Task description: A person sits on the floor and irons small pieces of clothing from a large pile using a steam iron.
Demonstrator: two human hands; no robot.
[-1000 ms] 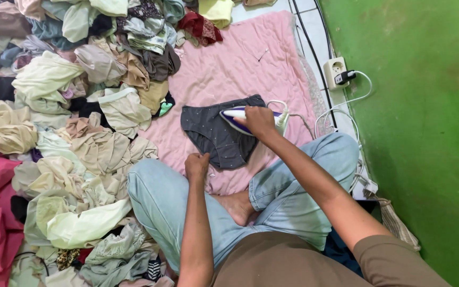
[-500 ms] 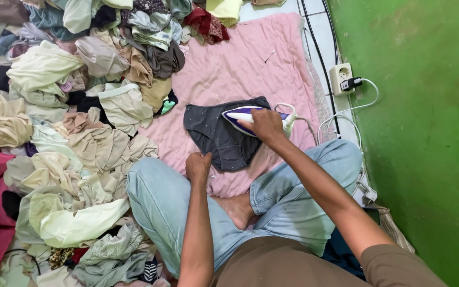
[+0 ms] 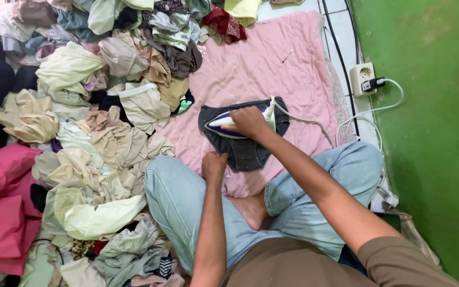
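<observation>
Dark underwear (image 3: 240,151) lies on our pink blanket (image 3: 272,69); right hand (image 3: 248,121) grips the iron (image 3: 224,123), nose toward nine o'clock. Left hand (image 3: 213,165), fingers curled, should pin the hem flat.

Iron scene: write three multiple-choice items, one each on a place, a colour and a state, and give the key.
1. Where is the iron?
A. on the dark garment
B. on the clothes pile
C. on the wall
2. What colour is the blanket?
A. blue
B. pink
C. white
3. What is the right hand doing?
A. hanging free
B. gripping the iron
C. holding the plug

Key: A, the iron rests on the garment; B, the blanket is pink; B, the fingers wrap the handle. The left hand rests by the garment's near edge.
</observation>
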